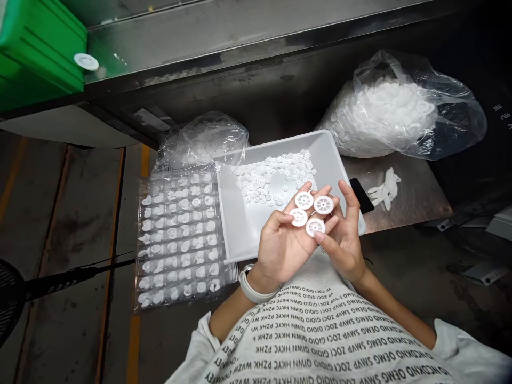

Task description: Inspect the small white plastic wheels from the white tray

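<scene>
Small white spoked plastic wheels (304, 200), several of them, lie face up across the palm and fingers of my left hand (280, 255). The left thumb presses on the rim of the leftmost one. My right hand (347, 248) meets the left from the side, its thumb on the edge of the lowest wheel (314, 228) and its index finger raised. Some of its other fingers are partly hidden. Both hands are above the near side of a grey plastic bin (236, 234), in which many small white round parts (262, 181) are scattered.
Left of the bin is a clear compartment tray (178, 240) filled with white parts. Clear plastic bags of white parts stand behind (204, 136) and at right (384, 114). A dark phone (361, 196) and white glove (386, 189) lie right. A green crate (42, 48) sits upper left.
</scene>
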Tool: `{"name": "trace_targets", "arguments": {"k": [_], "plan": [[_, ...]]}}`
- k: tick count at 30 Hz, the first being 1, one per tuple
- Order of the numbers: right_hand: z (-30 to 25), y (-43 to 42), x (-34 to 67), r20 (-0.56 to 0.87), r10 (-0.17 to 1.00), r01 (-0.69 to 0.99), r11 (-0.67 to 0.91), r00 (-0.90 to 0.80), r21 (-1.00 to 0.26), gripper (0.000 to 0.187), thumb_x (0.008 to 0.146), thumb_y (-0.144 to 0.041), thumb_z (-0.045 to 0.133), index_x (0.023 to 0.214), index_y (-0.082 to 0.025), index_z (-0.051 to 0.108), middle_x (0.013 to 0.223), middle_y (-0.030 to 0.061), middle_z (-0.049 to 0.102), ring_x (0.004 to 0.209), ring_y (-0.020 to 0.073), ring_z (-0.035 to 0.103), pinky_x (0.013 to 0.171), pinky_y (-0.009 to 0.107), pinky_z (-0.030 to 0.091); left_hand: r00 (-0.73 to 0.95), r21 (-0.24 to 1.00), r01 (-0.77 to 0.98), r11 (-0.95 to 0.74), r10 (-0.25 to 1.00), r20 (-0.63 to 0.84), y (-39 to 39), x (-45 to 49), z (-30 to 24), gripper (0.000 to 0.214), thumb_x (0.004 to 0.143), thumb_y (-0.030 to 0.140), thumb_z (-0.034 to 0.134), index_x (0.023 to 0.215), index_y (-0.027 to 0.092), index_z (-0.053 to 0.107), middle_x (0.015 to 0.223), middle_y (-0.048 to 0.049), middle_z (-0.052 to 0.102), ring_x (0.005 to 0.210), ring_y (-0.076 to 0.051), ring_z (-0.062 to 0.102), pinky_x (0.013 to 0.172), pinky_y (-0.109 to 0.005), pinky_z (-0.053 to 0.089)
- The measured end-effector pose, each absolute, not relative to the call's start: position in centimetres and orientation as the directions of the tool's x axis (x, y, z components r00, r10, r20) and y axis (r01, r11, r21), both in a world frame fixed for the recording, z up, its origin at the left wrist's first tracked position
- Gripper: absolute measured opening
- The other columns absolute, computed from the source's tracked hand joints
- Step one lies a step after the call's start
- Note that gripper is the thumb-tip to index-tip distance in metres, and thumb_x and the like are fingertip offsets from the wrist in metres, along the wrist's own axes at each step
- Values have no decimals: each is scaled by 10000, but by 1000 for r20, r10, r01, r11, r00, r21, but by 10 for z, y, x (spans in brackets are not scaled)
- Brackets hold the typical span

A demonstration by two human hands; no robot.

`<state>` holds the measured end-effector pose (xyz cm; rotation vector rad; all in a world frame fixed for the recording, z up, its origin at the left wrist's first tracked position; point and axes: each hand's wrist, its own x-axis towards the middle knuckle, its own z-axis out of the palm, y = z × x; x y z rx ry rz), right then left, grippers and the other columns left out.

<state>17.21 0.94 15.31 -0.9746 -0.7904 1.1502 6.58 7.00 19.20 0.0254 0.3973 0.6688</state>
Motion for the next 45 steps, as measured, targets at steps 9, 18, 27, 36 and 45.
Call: {"name": "trace_targets", "arguments": {"k": [9,18,27,36,45], "plan": [[148,10,175,-45,969,-473,77,243,-878,780,816,-233,652,1465,-387,248,1199,42,480,1175,249,497,1086,472,386,710,156,-598,786,610,-351,70,67,191,618,833,145,338,1449,181,359,1426,-96,535,1387,-270,397,1172,-518,271],[148,11,175,-79,974,-559,54,211,-827,783,805,-230,642,1460,-392,244,1261,29,497,1258,265,479,1100,477,382,710,158,-587,794,599,-370,70,68,191,609,834,157,356,1442,185,382,1430,-95,532,1388,-282,396,1165,-540,280],[154,14,174,-143,970,-635,14,196,-772,776,793,-226,624,1458,-357,246,1289,41,515,1260,264,478,1077,479,410,705,190,-572,798,596,-384,71,68,190,621,845,164,336,1466,173,330,1461,-102,496,1393,-279,387,1163,-540,282],[153,15,174,-238,931,-682,15,276,-732,706,721,-233,628,1380,-356,404,1160,11,553,1204,230,510,1096,430,404,669,373,-524,766,641,-376,69,68,189,631,856,197,323,1485,156,283,1490,-116,457,1392,-295,385,1164,-565,261],[153,48,169,-391,896,-781,-87,209,-618,488,927,-438,254,1281,-262,540,1421,5,491,1343,203,431,1170,434,299,446,827,-429,364,881,-157,53,96,180,452,723,98,674,1159,218,681,1403,-28,568,1493,-214,127,1219,-287,39]]}}
